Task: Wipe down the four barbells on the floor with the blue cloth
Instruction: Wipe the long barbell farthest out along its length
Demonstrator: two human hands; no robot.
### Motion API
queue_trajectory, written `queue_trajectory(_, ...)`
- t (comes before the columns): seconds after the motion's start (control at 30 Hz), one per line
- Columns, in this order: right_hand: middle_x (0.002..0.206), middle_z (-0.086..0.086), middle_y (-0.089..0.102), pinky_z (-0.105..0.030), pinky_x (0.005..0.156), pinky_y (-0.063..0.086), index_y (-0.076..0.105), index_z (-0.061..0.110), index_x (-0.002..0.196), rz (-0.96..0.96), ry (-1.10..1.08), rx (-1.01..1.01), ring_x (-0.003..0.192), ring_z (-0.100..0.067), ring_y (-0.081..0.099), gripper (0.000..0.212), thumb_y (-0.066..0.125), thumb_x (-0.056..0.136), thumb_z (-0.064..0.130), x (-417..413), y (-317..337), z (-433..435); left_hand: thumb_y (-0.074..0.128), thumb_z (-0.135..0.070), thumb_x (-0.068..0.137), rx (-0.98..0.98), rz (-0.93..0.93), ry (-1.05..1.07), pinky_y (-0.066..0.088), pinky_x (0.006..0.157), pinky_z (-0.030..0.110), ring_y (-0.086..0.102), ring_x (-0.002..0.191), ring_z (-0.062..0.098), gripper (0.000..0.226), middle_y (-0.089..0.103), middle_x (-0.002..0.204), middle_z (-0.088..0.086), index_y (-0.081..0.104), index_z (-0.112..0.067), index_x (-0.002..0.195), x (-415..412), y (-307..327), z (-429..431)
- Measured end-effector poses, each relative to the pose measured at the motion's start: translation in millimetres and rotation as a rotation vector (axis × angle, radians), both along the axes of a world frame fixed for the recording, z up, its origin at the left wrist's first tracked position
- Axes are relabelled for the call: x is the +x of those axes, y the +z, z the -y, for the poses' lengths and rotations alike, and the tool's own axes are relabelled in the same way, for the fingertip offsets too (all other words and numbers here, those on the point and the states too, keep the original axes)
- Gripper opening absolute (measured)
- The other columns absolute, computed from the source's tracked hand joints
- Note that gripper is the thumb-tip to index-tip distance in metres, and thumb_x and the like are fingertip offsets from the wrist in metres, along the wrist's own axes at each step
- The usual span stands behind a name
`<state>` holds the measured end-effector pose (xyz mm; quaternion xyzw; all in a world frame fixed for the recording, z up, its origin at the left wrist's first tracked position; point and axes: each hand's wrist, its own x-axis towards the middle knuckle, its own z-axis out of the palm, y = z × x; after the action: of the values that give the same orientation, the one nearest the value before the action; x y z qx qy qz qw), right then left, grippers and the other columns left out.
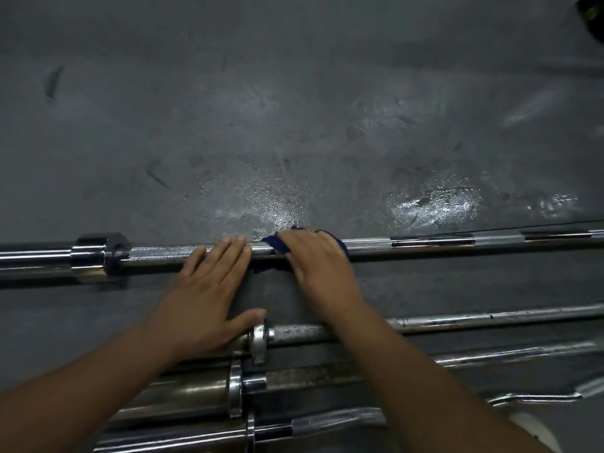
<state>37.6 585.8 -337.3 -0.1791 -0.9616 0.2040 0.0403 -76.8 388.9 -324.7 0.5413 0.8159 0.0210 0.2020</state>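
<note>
A long chrome barbell (425,241) lies across the dark floor, farthest from me. My right hand (318,259) lies over its shaft with the dark blue cloth (274,241) bunched under its fingers, which curl round the cloth and bar. My left hand (209,289) rests flat with straight fingers, fingertips on the same shaft just left of the cloth. Closer to me lie three more barbells: one (490,320) under my right forearm, a thick-sleeved one (183,395), and a nearest one (327,423).
The grey floor (294,109) beyond the far barbell shows wet patches (434,207). A collar (101,255) sits on the far bar at the left. A dark object (593,14) is at the top right corner. A bent chrome bar (539,398) lies lower right.
</note>
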Motion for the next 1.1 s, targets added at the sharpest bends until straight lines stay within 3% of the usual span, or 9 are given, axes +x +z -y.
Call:
queue_trajectory(0.07, 0.127, -0.003, 0.060, -0.042, 0.101, 0.039, 0.055, 0.018, 0.132, -0.007, -0.032, 0.106, 0.111, -0.025, 0.054, 0.041, 0.046, 0.092, 0.019, 31, -7, -31, 0.016, -0.085, 0.088, -0.006, 0.028, -0.006, 0.003, 0.121, 0.045, -0.005, 0.153, 0.017, 0.100, 0.000, 0.166, 0.001, 0.010, -0.015, 0.159, -2, 3, 1)
queue_trajectory(0.27, 0.148, -0.011, 0.045, -0.052, 0.114, 0.028, 0.047, 0.015, 0.139, 0.114, -0.628, 0.124, 0.141, -0.038, 0.031, 0.043, 0.040, 0.097, 0.020, 60, -16, -47, -0.001, -0.092, 0.078, -0.090, 0.051, -0.023, -0.009, 0.122, 0.043, -0.032, 0.145, 0.010, 0.106, -0.029, 0.160, -0.005, -0.020, -0.022, 0.155, -8, 12, 1)
queue_trajectory(0.43, 0.154, -0.002, 0.038, -0.048, 0.120, 0.018, 0.041, 0.025, 0.146, 0.155, -0.262, 0.059, 0.145, -0.027, 0.028, 0.057, 0.051, 0.091, 0.017, 5, -2, 35, -0.010, -0.093, 0.071, -0.076, 0.066, -0.005, -0.014, 0.121, 0.038, -0.031, 0.145, 0.008, 0.109, -0.029, 0.160, -0.007, -0.020, -0.024, 0.155, -10, 14, -2)
queue_trajectory(0.53, 0.145, -0.002, 0.050, -0.044, 0.113, 0.032, 0.046, 0.023, 0.143, 0.144, -0.079, 0.095, 0.133, -0.023, 0.044, 0.053, 0.049, 0.090, 0.018, 26, 6, -5, -0.010, -0.092, 0.071, -0.054, 0.095, -0.020, -0.015, 0.119, 0.030, -0.028, 0.145, 0.004, 0.105, -0.026, 0.160, -0.011, -0.018, -0.029, 0.155, -17, 17, 1)
queue_trajectory(0.6, 0.131, -0.004, 0.059, -0.043, 0.106, 0.038, 0.054, 0.019, 0.135, 0.141, -0.265, 0.081, 0.120, -0.027, 0.052, 0.044, 0.044, 0.093, 0.025, 49, 4, -45, -0.004, -0.091, 0.073, -0.051, 0.109, -0.028, -0.014, 0.120, 0.029, -0.026, 0.146, 0.004, 0.102, -0.024, 0.161, -0.012, -0.018, -0.030, 0.154, -19, 17, 2)
queue_trajectory(0.7, 0.138, -0.007, 0.054, -0.050, 0.112, 0.030, 0.054, 0.016, 0.135, 0.160, -0.562, 0.073, 0.135, -0.032, 0.040, 0.050, 0.027, 0.098, 0.037, 49, -2, -41, -0.003, -0.092, 0.074, -0.039, 0.119, -0.003, -0.010, 0.121, 0.033, -0.022, 0.148, 0.007, 0.106, -0.019, 0.162, -0.010, -0.010, -0.027, 0.157, -18, 14, 2)
queue_trajectory(0.83, 0.149, -0.001, 0.045, -0.047, 0.119, 0.020, 0.046, 0.023, 0.143, 0.178, -0.289, 0.050, 0.143, -0.025, 0.031, 0.050, 0.026, 0.100, 0.038, 18, 3, 15, 0.006, -0.087, 0.081, -0.008, 0.067, 0.012, -0.007, 0.123, 0.038, -0.016, 0.151, 0.012, 0.101, -0.012, 0.165, -0.005, -0.004, -0.023, 0.159, -10, 7, 0)
queue_trajectory(0.93, 0.141, -0.003, 0.052, -0.045, 0.115, 0.029, 0.048, 0.020, 0.142, 0.177, -0.126, 0.101, 0.133, -0.026, 0.043, 0.049, 0.033, 0.097, 0.034, 38, 6, -25, 0.002, -0.087, 0.082, 0.029, 0.066, 0.004, -0.004, 0.123, 0.039, -0.013, 0.151, 0.012, 0.099, -0.010, 0.165, -0.005, -0.003, -0.024, 0.158, -12, 3, 4)
queue_trajectory(1.1, 0.134, -0.010, 0.057, -0.050, 0.109, 0.035, 0.057, 0.012, 0.131, 0.202, -0.570, 0.141, 0.131, -0.034, 0.044, 0.046, 0.033, 0.096, 0.029, 71, 2, -70, 0.012, -0.085, 0.085, 0.067, 0.060, -0.019, 0.001, 0.122, 0.037, 0.001, 0.152, 0.015, 0.098, 0.004, 0.166, -0.001, 0.011, -0.020, 0.159, -14, 0, 6)
